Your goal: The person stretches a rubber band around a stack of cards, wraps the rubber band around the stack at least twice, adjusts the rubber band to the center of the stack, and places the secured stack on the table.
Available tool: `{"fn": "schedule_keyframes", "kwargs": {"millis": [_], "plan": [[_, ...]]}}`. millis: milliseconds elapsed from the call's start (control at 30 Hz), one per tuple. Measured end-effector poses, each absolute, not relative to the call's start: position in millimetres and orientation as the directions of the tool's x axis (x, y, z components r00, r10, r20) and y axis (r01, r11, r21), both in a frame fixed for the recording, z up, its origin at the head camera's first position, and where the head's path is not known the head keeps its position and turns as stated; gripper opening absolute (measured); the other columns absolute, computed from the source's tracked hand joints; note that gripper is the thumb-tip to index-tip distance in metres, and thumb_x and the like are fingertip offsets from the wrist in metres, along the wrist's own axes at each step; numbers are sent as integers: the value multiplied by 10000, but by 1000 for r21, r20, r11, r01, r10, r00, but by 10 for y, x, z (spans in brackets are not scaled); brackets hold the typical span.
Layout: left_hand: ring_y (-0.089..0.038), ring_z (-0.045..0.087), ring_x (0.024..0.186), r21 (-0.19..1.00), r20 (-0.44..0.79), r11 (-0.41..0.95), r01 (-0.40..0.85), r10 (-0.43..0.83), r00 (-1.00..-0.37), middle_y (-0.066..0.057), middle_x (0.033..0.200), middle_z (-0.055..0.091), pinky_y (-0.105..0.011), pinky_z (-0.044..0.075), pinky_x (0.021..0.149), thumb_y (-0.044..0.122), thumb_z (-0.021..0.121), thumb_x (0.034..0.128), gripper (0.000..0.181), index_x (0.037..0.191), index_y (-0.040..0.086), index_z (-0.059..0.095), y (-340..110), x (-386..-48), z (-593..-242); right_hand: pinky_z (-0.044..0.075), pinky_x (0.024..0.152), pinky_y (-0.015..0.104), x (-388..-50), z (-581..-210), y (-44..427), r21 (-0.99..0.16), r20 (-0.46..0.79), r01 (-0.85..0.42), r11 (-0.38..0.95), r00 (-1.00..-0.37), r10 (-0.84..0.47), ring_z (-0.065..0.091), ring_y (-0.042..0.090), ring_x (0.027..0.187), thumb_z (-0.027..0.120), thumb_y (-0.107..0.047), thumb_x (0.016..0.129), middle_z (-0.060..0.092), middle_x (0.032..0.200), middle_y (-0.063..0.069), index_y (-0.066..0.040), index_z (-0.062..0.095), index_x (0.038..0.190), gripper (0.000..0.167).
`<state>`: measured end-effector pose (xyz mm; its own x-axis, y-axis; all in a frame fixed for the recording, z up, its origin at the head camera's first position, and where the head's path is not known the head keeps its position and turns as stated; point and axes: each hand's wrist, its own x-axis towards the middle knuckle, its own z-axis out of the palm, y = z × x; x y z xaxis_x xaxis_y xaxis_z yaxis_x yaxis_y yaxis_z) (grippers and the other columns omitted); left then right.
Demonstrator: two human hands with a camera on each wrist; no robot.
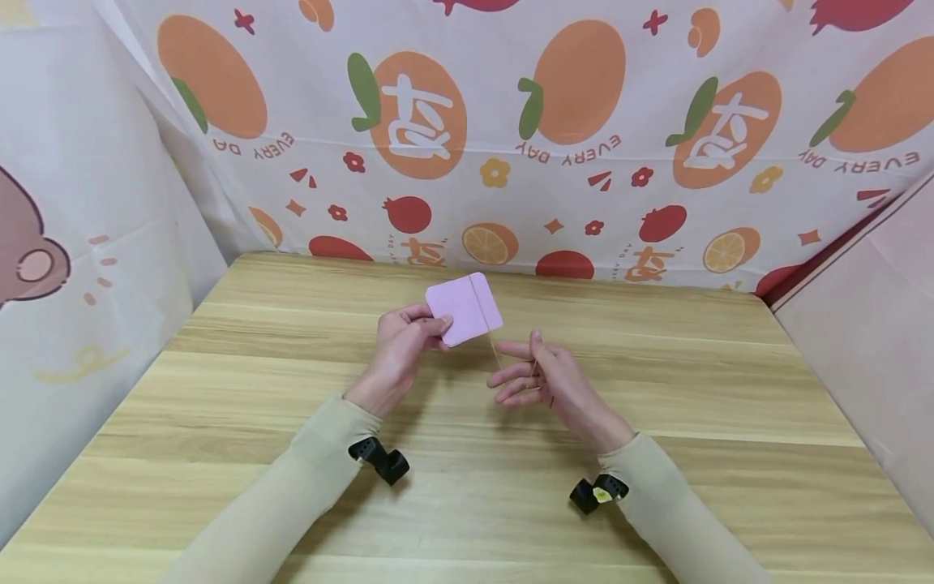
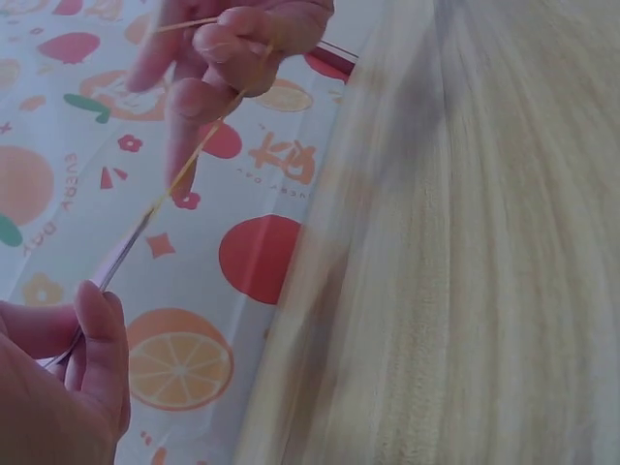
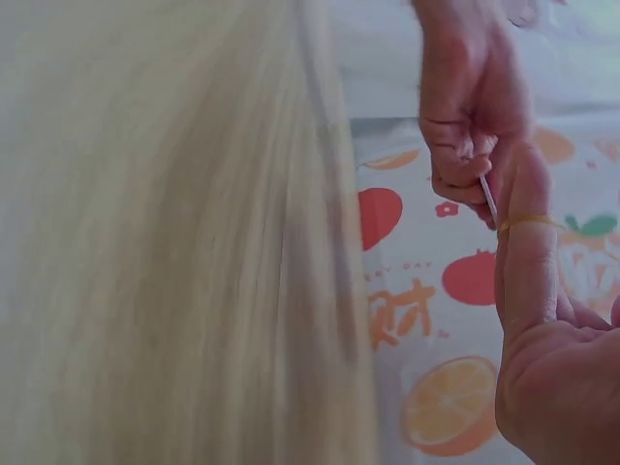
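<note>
A pink-purple stack of square cards or paper [image 1: 461, 312] is pinched at its lower left by my left hand [image 1: 397, 345], thumb on top. A thin yellowish rubber band [image 1: 482, 302] crosses the face near its right side and stretches from the lower edge to my right hand [image 1: 543, 377]. In the right wrist view the band [image 3: 530, 221] loops around a finger of the right hand [image 3: 552, 320]. The right hand's fingers are mostly extended. Seen edge-on in the left wrist view, the stack [image 2: 128, 247] sits between the left fingers [image 2: 102, 325].
Both hands are above a wooden table [image 1: 452, 503]. A white cloth with fruit prints [image 1: 496, 174] hangs behind the table's far edge, and more cloth hangs at both sides. Black wrist cameras are strapped over the beige sleeves [image 1: 321, 454].
</note>
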<state>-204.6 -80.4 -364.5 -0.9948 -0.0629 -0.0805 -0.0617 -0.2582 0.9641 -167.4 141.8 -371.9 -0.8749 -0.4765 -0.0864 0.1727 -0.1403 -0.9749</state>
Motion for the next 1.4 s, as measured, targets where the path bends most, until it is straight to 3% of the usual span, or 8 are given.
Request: {"fn": "schedule_keyframes", "kwargs": {"millis": [233,367,467,633,833,967,1267,1400], "plan": [[-133,600,616,967,-65,-240,-81,73,-995,-66,774,673,-243,513,572,-67,668,877,170,1025,-132,615,-807,-2034,-3634,572,713,284,-1764,-3804,1516,-854,-170,373,-363,-860,-482,704,191,736,403,-455,1044,721,879,121,159,443,1345,685],[-151,606,649,979,-34,-191,-69,183,-982,-90,806,672,-263,524,603,-49,674,876,173,1023,-122,618,-812,-2035,-3642,566,667,255,-1789,-3835,1532,-788,-204,426,-445,-862,-463,692,187,694,516,-443,1008,704,832,118,69,598,1099,526],[-159,609,665,988,-6,-149,-44,247,-969,-103,818,669,-285,529,635,-33,678,873,170,1016,-111,632,-824,-2042,-3668,562,644,243,-1798,-3836,1532,-768,-219,447,-459,-856,-468,678,176,673,513,-443,1012,690,837,122,6,599,1003,456],[-148,601,672,998,43,-61,25,310,-950,-81,801,674,-284,512,656,-6,686,880,162,1006,-106,669,-847,-2063,-3717,564,653,246,-1814,-3835,1543,-778,-231,476,-411,-825,-516,668,179,718,438,-499,1023,650,921,137,34,482,1213,568],[-255,581,672,969,157,124,216,368,-916,-55,772,659,-338,495,614,36,721,880,41,873,-3,729,-888,-2088,-3709,563,808,362,-1829,-3835,1565,-783,-223,495,-377,-789,-572,666,316,943,403,-520,1024,519,1157,223,-17,272,1464,681],[-315,572,653,884,250,248,395,463,-850,-36,751,631,-304,468,552,32,717,886,98,831,105,750,-922,-2094,-3669,516,900,441,-1837,-3835,1573,-769,-226,522,-369,-762,-607,603,417,1094,413,-542,1011,402,1307,291,-36,194,1491,731],[-105,475,660,747,315,322,582,599,-736,47,768,608,-260,389,563,48,703,902,170,936,192,787,-930,-2075,-3628,484,941,481,-1824,-3830,1527,-812,-242,507,-289,-744,-623,453,524,1249,400,-517,1022,209,1475,351,-41,174,1542,740],[-96,494,662,723,346,323,610,596,-725,100,782,621,-258,418,576,42,700,903,182,984,176,792,-902,-2060,-3645,471,957,491,-1808,-3816,1503,-828,-265,495,-264,-760,-594,437,537,1256,447,-491,1019,281,1432,315,-67,162,1554,740]]}}
